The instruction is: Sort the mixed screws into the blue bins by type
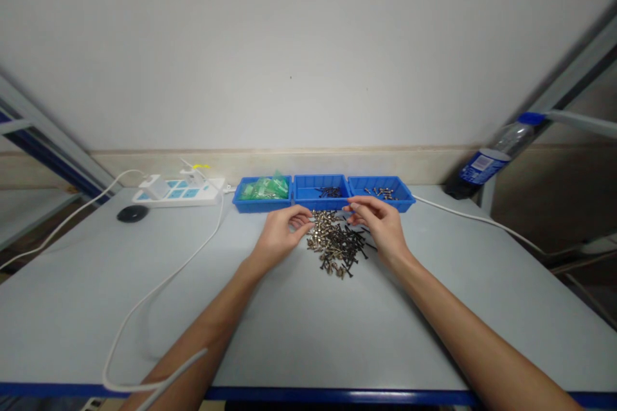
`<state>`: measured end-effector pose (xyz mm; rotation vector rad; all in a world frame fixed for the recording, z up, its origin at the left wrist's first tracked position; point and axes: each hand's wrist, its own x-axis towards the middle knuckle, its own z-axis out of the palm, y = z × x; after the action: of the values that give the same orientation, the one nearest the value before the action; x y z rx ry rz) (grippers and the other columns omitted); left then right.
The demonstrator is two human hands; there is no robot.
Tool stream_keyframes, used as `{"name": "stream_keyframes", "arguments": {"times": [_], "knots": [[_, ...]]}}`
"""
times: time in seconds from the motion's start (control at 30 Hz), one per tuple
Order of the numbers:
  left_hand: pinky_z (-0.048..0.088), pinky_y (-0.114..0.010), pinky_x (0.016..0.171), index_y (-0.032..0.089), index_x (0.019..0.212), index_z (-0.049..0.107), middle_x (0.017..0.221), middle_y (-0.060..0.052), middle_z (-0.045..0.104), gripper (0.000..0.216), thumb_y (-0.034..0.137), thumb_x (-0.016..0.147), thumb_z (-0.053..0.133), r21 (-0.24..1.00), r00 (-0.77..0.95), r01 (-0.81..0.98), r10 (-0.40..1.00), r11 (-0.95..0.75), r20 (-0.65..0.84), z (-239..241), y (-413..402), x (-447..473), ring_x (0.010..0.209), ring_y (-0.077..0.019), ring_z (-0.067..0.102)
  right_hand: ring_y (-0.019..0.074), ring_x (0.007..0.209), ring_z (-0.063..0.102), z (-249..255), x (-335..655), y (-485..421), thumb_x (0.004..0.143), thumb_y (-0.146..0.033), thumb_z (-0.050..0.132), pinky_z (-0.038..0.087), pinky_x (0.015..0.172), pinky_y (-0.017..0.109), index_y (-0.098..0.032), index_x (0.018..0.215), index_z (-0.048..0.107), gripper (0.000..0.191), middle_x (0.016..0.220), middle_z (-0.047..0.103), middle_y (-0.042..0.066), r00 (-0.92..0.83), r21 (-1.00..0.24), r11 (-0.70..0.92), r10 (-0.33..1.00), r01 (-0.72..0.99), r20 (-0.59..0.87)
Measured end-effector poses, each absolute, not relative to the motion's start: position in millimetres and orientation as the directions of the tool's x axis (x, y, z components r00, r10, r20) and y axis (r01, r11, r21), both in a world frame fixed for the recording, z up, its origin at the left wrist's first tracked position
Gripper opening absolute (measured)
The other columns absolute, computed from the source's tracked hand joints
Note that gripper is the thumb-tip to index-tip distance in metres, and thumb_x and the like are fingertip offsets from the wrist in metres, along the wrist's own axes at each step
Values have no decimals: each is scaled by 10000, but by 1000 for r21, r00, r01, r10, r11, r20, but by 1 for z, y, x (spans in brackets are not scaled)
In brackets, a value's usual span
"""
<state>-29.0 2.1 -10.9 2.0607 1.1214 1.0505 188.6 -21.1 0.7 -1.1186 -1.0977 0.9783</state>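
A heap of small black and brass screws [337, 244] lies on the grey table [308, 327], just in front of three blue bins. My left hand [282, 234] rests at the heap's left edge, fingers curled in a pinch; what it holds, if anything, is too small to see. My right hand [378, 221] hovers over the heap's upper right edge, fingers pinched together near the middle bin. The left bin [263, 196] holds green packets, the middle bin [322, 191] a few dark screws, the right bin [383, 194] a few lighter screws.
A white power strip [178, 191] with a plug sits at the back left; its white cable [159, 286] trails across the table to the front edge. A black round object [132, 213] lies beside it. A plastic bottle [491, 160] leans at the back right.
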Motion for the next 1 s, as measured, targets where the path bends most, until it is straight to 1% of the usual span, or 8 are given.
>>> {"name": "stream_keyframes", "arguments": {"times": [0.1, 0.27, 0.43, 0.6, 0.7, 0.8, 0.9, 1.0], "knots": [[546, -241, 686, 156, 891, 656, 794, -36, 717, 198, 288, 781, 755, 887, 255, 269, 916, -375, 310, -7, -2, -21, 735, -155, 690, 168, 664, 678, 0, 187, -24, 748, -360, 740, 547, 682, 317, -173, 958, 743, 281, 818, 756, 66, 36, -980, 189, 981, 54, 191], [553, -232, 693, 155, 861, 629, 793, -28, 709, 253, 312, 743, 789, 945, 240, 138, 935, -298, 260, -4, -8, -15, 738, -148, 695, 204, 788, 712, -1, 182, -29, 736, -368, 766, 553, 766, 353, -182, 954, 764, 287, 894, 770, 86, -185, -980, 174, 971, 97, 154], [557, -233, 715, 152, 864, 622, 811, -30, 707, 253, 312, 754, 785, 958, 275, 86, 930, -275, 243, -5, -10, -13, 755, -146, 700, 181, 755, 725, -2, 181, -29, 677, -354, 826, 564, 785, 339, -198, 892, 769, 272, 844, 776, 57, -223, -997, 60, 972, -54, 70], [572, -253, 728, 150, 876, 637, 833, -45, 722, 212, 305, 791, 754, 935, 289, 120, 913, -332, 288, -3, -13, -12, 772, -163, 710, 174, 705, 719, -1, 182, -28, 660, -342, 842, 574, 760, 335, -193, 855, 768, 256, 771, 768, 49, -208, -995, 26, 977, -101, 47], [575, -322, 829, 161, 956, 683, 914, -66, 752, 140, 278, 893, 642, 809, 350, 319, 855, -493, 383, -4, -10, -17, 841, -185, 714, 185, 718, 724, -2, 182, -26, 674, -333, 830, 578, 777, 346, -191, 853, 772, 235, 768, 769, 56, -95, -991, 78, 992, -105, 88], [492, -429, 1022, 161, 1155, 668, 1187, -103, 712, 261, 162, 943, 517, 524, 496, 515, 734, -679, 464, -13, -2, -27, 1110, -231, 646, 201, 762, 729, -3, 185, -22, 702, -325, 798, 580, 823, 380, -185, 870, 775, 220, 833, 774, 71, 160, -978, 175, 975, -117, 155], [435, -481, 1086, 124, 1257, 624, 1322, -133, 638, 423, 20, 885, 454, 320, 599, 626, 702, -711, 386, -28, 8, -36, 1239, -259, 558, 218, 825, 730, -4, 190, -17, 728, -287, 745, 567, 886, 428, -177, 907, 770, 212, 930, 771, 82, 409, -958, 255, 894, -129, 183], [458, -464, 1059, 152, 1253, 633, 1313, -111, 647, 496, -30, 831, 446, 235, 629, 671, 707, -703, 323, -34, 14, -39, 1240, -249, 547, 241, 897, 723, -4, 195, -14, 716, -245, 717, 553, 924, 464, -179, 948, 757, 246, 1033, 753, 86, 504, -957, 261, 848, -128, 164]]}}
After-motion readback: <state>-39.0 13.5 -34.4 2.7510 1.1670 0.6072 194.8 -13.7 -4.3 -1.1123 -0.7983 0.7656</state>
